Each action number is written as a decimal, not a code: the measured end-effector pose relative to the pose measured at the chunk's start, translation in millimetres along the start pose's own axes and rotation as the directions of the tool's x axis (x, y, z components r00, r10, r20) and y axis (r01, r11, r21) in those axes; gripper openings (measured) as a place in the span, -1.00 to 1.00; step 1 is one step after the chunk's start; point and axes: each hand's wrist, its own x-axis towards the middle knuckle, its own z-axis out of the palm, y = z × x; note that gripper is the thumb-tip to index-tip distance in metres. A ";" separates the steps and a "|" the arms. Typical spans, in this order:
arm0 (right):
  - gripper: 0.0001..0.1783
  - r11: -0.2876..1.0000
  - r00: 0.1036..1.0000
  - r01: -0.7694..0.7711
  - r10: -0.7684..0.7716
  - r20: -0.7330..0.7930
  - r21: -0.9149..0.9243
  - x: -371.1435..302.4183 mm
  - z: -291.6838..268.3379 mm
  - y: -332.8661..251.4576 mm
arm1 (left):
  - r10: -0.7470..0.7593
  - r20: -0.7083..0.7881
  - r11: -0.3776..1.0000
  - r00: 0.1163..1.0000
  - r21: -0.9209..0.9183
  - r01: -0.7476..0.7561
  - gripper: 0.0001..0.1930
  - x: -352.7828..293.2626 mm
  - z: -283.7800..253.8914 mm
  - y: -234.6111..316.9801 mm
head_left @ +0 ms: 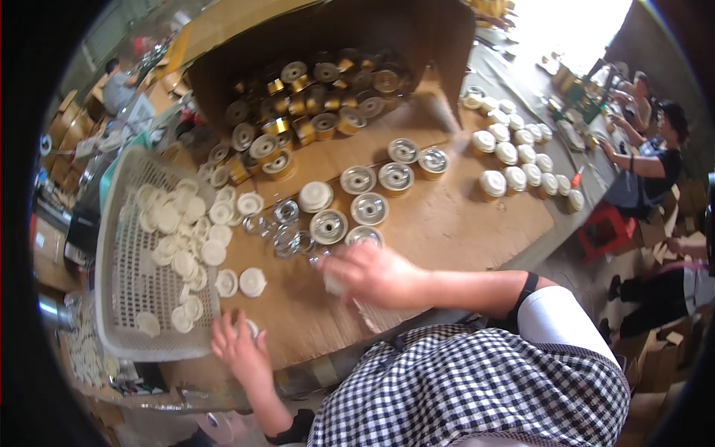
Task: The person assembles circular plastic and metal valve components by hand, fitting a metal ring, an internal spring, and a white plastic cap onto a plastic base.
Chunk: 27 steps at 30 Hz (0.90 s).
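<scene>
My left hand (pixel 242 350) is at the front edge of the cardboard sheet, beside the basket. Its fingers curl round a white plastic cap (pixel 252 328), which shows between thumb and fingers. Two more caps (pixel 252 282) lie just beyond. Blurred, my right hand (pixel 376 274) is in the middle, closed with fingers pointing down. A bit of white (pixel 334 285), apparently another cap, shows under it. A round metal cup (pixel 364 237) stands right behind that hand, with several similar silver-and-gold cups (pixel 370 208) farther back. Clear rings (pixel 287 240) lie to its left.
A grey perforated basket (pixel 119 298) of white caps stands at left. Behind, an open carton (pixel 328 22) contains many gold-and-silver cups. White-capped cups (pixel 514 179) stand in rows at right. Other people (pixel 655 160) sit beyond the table, near a red stool (pixel 607 232).
</scene>
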 end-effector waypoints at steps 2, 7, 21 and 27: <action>-0.31 0.958 0.944 -0.276 0.253 -0.213 -0.084 -15.7 -37.7 52.1 | 0.013 -0.013 0.998 1.000 0.059 -0.012 -0.39 -2.3 1.3 -11.7; -0.39 0.775 0.767 -0.584 0.432 -0.475 -0.240 -61.2 -79.6 188.1 | 0.013 -0.019 0.997 1.000 0.072 -0.012 -0.50 13.0 8.3 -16.2; -0.36 0.864 0.875 -0.453 0.383 -0.297 -0.221 -91.6 -57.9 200.1 | 0.071 -0.118 0.991 0.990 -0.104 -0.084 -0.67 36.9 39.2 -15.0; -0.33 0.778 0.870 -0.485 0.382 -0.312 -0.399 -105.5 -42.9 193.3 | -0.090 -0.404 0.933 0.910 -0.353 -0.064 -0.72 37.9 87.8 -54.8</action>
